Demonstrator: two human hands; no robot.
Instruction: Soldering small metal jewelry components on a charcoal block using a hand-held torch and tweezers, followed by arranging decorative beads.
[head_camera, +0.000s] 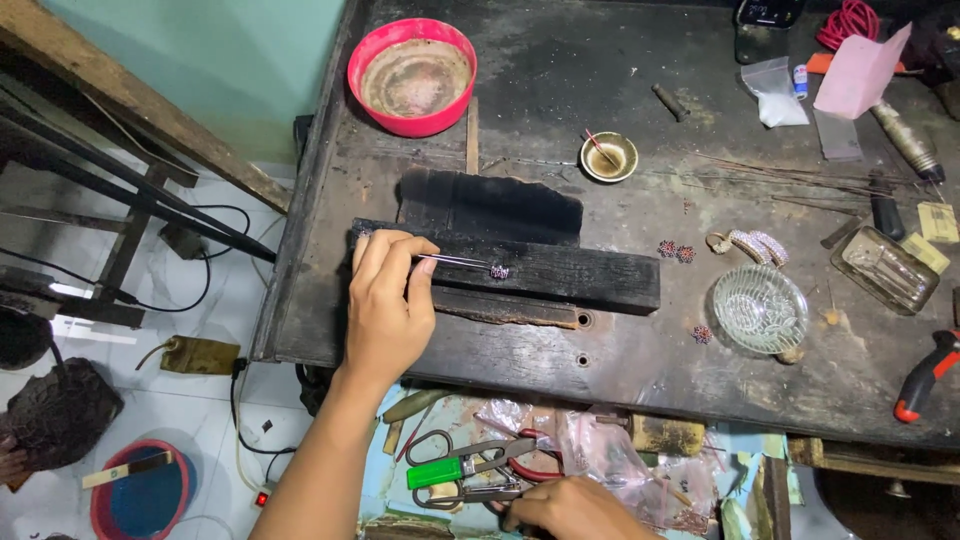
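Nearest me, my right hand (575, 508) sits low in the drawer, fingers curled among the scissors (462, 470) and plastic bags (610, 452); can't tell if it's gripping anything (mostly cut off by the frame edge). Further up, my left hand (388, 300) has fingers pinched shut on thin tweezers (452, 261), whose tips touch a small jeweled piece (499, 271) lying on the charred wooden block (560, 275). Beyond, on the workbench (620, 360): small brass cup (609, 156), then red bowl (412, 76) at the far left edge.
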